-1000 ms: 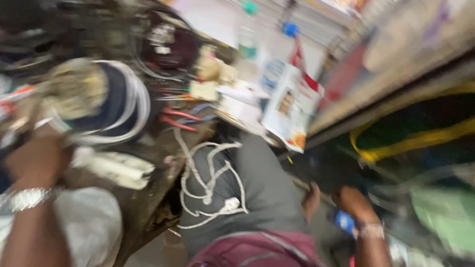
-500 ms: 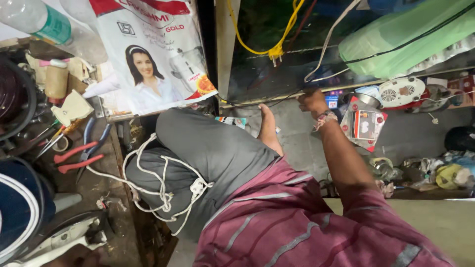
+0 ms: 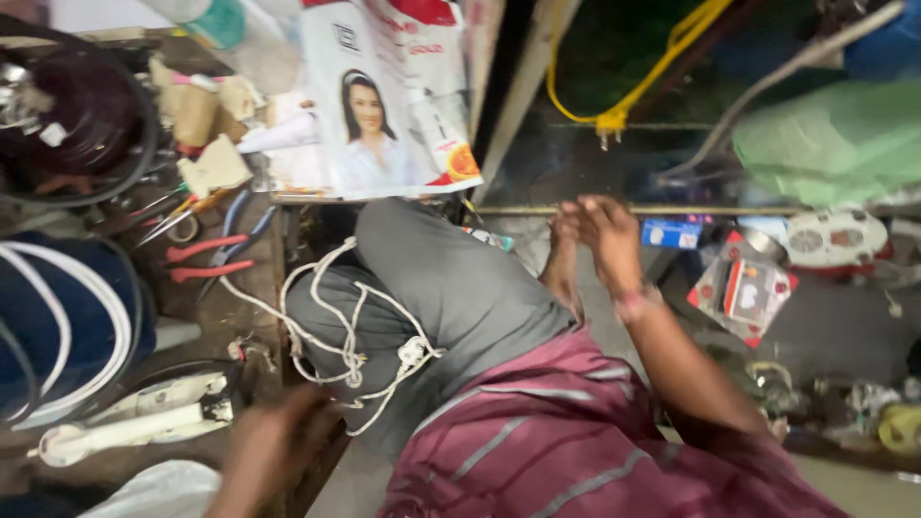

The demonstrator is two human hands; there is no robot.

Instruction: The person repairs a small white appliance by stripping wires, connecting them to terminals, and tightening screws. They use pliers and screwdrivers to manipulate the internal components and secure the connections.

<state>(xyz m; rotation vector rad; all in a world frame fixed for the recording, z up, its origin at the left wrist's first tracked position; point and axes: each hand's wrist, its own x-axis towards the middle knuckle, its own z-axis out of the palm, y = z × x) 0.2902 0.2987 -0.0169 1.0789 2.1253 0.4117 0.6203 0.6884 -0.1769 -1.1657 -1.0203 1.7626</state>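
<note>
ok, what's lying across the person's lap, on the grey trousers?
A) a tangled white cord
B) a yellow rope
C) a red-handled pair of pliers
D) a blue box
A: a tangled white cord with a small white fitting on it lies looped over the grey trousers; the red-handled pliers sit on the bench to the side, and the yellow rope hangs further off.

white cord [image 3: 350, 331] | tangled loops, small plug | draped over grey-trousered knee
</note>
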